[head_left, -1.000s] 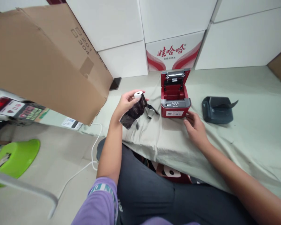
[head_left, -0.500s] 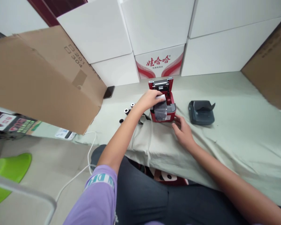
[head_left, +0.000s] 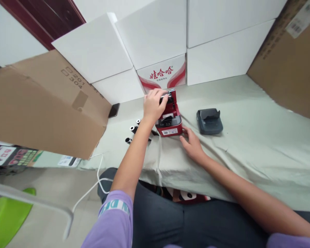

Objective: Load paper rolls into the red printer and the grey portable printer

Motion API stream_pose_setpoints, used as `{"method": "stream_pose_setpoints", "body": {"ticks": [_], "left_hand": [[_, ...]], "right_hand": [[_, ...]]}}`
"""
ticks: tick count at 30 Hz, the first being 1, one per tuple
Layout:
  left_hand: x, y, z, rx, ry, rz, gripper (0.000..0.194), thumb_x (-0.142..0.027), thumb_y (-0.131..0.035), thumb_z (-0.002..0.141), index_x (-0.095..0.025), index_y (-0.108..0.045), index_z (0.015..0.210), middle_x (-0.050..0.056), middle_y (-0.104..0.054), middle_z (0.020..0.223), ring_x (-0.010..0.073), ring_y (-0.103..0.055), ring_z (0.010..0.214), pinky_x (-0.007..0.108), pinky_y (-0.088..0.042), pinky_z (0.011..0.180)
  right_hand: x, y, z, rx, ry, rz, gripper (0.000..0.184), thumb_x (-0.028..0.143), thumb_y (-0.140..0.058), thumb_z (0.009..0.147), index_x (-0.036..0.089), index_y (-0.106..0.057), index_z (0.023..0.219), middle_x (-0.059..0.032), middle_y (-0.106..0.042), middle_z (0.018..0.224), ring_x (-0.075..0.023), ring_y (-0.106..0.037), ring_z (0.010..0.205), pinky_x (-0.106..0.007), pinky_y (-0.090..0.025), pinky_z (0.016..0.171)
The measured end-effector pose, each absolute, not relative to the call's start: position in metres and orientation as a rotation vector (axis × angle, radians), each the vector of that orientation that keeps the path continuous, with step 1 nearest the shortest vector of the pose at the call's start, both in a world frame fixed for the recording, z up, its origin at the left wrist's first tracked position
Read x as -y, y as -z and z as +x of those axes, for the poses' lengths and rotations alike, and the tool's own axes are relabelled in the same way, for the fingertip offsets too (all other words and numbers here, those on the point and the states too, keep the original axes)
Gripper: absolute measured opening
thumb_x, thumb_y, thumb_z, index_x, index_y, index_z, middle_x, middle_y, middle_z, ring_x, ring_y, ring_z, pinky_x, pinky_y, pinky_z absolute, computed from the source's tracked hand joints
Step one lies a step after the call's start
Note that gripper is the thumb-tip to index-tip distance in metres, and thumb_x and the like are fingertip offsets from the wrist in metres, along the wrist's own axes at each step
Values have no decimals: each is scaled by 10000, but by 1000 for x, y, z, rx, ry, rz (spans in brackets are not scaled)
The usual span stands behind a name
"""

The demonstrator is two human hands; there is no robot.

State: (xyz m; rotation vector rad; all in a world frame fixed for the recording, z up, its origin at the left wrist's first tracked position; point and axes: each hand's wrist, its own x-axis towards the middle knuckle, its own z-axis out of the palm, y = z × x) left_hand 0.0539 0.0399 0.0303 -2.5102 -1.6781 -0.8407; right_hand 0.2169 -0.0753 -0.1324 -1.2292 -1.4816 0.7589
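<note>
A small red and black printer (head_left: 169, 131) stands on the cloth with its lid (head_left: 172, 98) raised. My left hand (head_left: 154, 105) has its fingers curled over the left part of the lid, hiding much of it. A white roll (head_left: 167, 115) shows in part inside the printer's red bay. My right hand (head_left: 192, 143) rests on the cloth at the printer's right front corner, fingertips against its side and thumb apart. Several black rolls with white cores (head_left: 132, 129) lie left of the printer, partly behind my left forearm.
A dark grey device (head_left: 210, 124) with a black strip on top stands to the right. White boxes (head_left: 155, 34) are stacked behind. Brown cartons stand at left (head_left: 41, 103) and right (head_left: 294, 65). A phone (head_left: 114, 110) lies by the left carton; a white cable (head_left: 99, 172) hangs off the table edge.
My left hand has moved from the roll in the bay up to the lid. The dark strip that hung over the printer's front no longer shows there. My right hand stays beside the printer.
</note>
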Motion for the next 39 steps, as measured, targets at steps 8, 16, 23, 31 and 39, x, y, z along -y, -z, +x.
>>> {"method": "stream_pose_setpoints", "body": {"ticks": [8,16,23,31,39], "left_hand": [[-20,-35,49,1803,460,-2564,690,-552,-190,1070,-218,-789,1002,99,-782,967,269,-685,1080,418,-371,1096],[14,-20,43,1926,448,-2572,784,-704,-157,1020,-240,-746,791,65,-740,792,247,-690,860,332,-451,765],[13,-21,55,1893,327,-2564,772,-708,-195,1011,-231,-783,858,103,-772,852,295,-697,950,374,-472,860],[35,-12,51,1968,574,-2570,538,-629,-407,1007,-262,-686,1285,115,-741,1272,316,-645,1246,431,-434,1094],[28,29,33,2511,1771,-2443,633,-587,-658,894,-176,-611,1373,139,-677,1385,302,-629,1305,377,-485,1090]], "right_hand": [[75,133,217,1481,-731,-1238,460,286,-565,884,225,-554,1340,-156,-664,1318,-333,-630,1225,-580,-497,1068],[74,133,216,1485,-713,-1251,464,283,-561,880,211,-555,1338,-167,-662,1314,-332,-637,1205,-569,-498,1063],[73,134,214,1478,-699,-1240,452,276,-568,873,215,-560,1321,-155,-670,1283,-324,-638,1176,-568,-494,1064],[74,127,218,1539,-597,-1230,473,306,-577,872,190,-554,1330,-183,-670,1274,-344,-638,1166,-575,-511,1026],[44,85,226,1733,-501,-1198,810,287,-691,788,156,-417,1540,-187,-592,1470,-361,-595,1330,-499,-505,1081]]}}
